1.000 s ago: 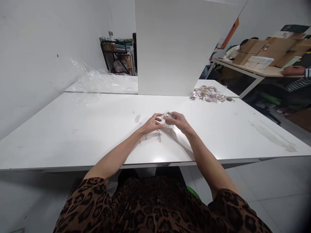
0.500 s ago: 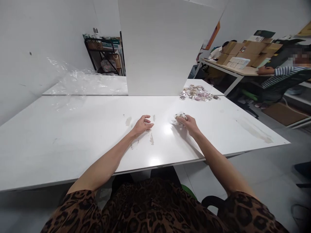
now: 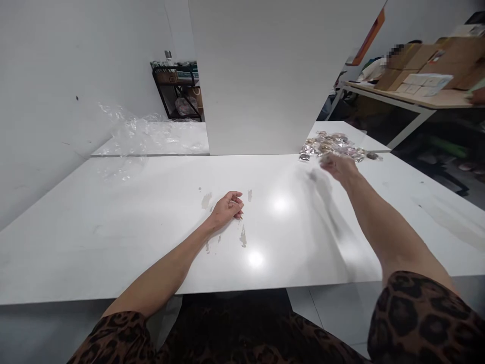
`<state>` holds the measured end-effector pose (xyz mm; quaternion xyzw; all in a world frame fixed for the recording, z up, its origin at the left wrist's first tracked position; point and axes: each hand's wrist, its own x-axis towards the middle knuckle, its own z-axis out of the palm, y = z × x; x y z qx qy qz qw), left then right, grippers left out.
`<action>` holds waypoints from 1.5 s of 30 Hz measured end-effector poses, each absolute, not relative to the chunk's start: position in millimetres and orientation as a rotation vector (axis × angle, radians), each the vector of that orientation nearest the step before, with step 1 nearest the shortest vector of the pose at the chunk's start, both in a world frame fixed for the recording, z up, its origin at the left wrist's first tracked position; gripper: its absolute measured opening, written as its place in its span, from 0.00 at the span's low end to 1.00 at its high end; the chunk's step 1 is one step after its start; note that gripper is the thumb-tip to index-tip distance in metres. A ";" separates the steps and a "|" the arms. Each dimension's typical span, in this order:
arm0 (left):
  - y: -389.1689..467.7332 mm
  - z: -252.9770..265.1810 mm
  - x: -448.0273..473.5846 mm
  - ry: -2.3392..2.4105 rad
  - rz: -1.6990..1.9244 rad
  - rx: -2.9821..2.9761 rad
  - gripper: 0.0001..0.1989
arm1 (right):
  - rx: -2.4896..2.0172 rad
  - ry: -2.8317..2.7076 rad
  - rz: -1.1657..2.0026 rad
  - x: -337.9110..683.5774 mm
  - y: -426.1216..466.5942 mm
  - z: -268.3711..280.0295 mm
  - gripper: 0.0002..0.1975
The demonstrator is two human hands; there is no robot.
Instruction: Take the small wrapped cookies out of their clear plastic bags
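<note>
- right hand (image 3: 339,166) at 1 o'clock, over packet pile (image 3: 333,145); grip blurred, can't tell
- left hand (image 3: 227,206) loosely curled on table (image 3: 113,227), holding nothing
- packets likely light, slippery, crinkly; pinch an edge

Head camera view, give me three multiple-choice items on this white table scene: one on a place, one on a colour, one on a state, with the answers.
1. Where does the pile of small packets lie?
A. on the far right of the white table, by the upright white panel
B. at the near left edge
C. on the floor

2. What is the pattern on the sleeve?
A. blue stripes
B. brown leopard print
C. plain white

3. How is the left hand?
A. raised in the air
B. gripping a box
C. resting curled on the table

Answers: A, the packets sit beside the panel near the right hand; B, dark spots on brown; C, it lies on the tabletop with nothing seen in it.
</note>
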<state>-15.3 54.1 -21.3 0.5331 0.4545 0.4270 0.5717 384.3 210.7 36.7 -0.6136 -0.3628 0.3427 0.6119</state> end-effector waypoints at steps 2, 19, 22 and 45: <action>54.0 -22.4 -16.3 1.058 1.001 1.251 0.23 | -1.405 -0.711 0.762 386.0 232.4 44.2 0.11; 56.7 -26.1 -8.6 1.011 1.076 1.188 0.15 | -1.223 -1.097 1.330 238.4 80.8 3.8 0.19; 54.5 -22.4 -10.1 1.017 1.152 1.203 0.12 | -1.195 -1.278 1.345 200.5 63.6 7.4 0.21; 225.2 0.5 -181.6 2.082 0.827 1.966 0.15 | -0.906 -1.972 1.427 59.0 17.5 -36.5 0.17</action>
